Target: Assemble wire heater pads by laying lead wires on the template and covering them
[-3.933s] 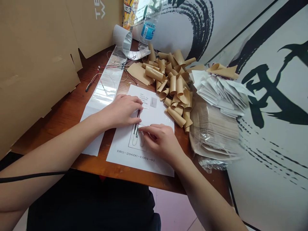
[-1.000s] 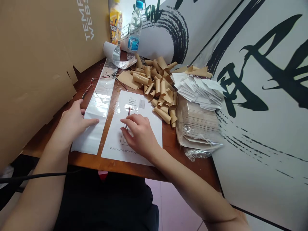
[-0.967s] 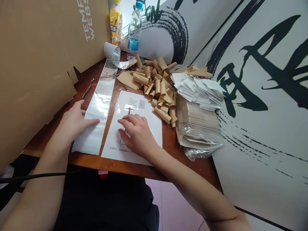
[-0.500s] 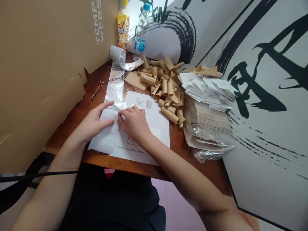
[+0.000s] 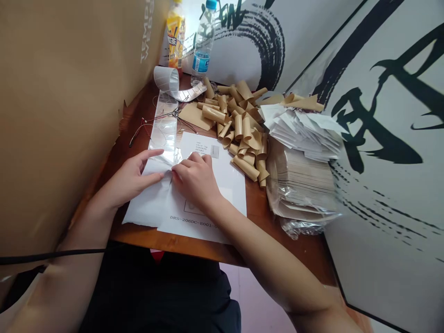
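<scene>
My left hand (image 5: 130, 179) rests on a plain white sheet (image 5: 147, 206), its thumb and forefinger spread apart. Close to those fingertips, my right hand (image 5: 197, 178) has its fingers curled together at the sheet's upper right edge. What they pinch is hidden behind the knuckles. Under the right hand lies a white printed page (image 5: 231, 208) with a boxed drawing and the text "DRS-206DC-E001". A strip of shiny silvery-white labels (image 5: 164, 132) runs away from both hands and curls into a loose roll at its far end. Thin red and black wires (image 5: 142, 124) lie across it.
Curled brown paper pieces (image 5: 239, 125) are heaped beyond the page. To the right, a clear bag holds stacked cards (image 5: 301, 173), with white slips (image 5: 301, 129) on top. A water bottle (image 5: 203, 46) and a yellow-labelled bottle (image 5: 175, 41) stand behind. A cardboard wall (image 5: 69, 92) borders the left.
The view has shifted slightly. My right fingers have drawn in a little closer together at the sheet's edge; my left hand keeps nearly the same pose.
</scene>
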Available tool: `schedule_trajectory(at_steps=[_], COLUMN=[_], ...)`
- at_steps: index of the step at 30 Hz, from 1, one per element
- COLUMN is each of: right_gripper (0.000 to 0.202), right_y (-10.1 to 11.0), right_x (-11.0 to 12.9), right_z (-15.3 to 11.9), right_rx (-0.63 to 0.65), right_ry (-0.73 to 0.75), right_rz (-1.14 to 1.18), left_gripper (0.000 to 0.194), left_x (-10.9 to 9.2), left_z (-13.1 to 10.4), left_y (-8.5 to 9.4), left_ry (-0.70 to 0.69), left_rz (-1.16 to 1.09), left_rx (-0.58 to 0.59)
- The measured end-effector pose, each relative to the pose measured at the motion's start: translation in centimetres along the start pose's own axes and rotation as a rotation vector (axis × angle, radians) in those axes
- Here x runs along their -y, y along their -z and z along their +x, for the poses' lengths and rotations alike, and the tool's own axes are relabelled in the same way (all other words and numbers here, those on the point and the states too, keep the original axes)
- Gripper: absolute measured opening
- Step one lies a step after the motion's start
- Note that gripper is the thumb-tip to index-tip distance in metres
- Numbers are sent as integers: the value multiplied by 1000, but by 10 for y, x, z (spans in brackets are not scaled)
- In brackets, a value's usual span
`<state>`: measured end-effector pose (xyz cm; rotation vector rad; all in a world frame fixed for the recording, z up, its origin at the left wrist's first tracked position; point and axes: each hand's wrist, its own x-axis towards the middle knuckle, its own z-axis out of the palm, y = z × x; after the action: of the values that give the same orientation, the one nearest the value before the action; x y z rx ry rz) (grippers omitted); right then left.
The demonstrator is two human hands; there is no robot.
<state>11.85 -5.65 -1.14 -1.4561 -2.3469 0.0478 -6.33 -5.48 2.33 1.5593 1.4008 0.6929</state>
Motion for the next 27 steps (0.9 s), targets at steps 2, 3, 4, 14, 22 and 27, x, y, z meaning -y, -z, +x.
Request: schedule_trajectory(at_steps=[2, 3, 4, 14, 22, 27], right_gripper=[26, 28, 28, 19, 22, 21], right_y=[0, 0, 1, 5, 1, 1], right_x=[1, 1, 2, 4, -1, -2], right_z=[0, 0, 0, -2, -2, -4], right_rx=[-26, -35, -40, 15, -42, -78], right_ry=[30, 44, 55, 70, 134, 113], right_rz=[-10, -9, -5, 77, -12, -54], left_gripper=[64, 62, 61, 67, 63, 64], left_x=[-4, -6, -7, -4, -7, -6], left_z=[1, 1, 1, -1, -1, -2], left_y=[5, 6, 7, 3, 2, 0], left_ry=[-3, 10, 24, 10, 28, 14], left_rz=[81, 109, 126, 48, 68, 44], left_rx=[7, 23, 39, 17, 14, 9])
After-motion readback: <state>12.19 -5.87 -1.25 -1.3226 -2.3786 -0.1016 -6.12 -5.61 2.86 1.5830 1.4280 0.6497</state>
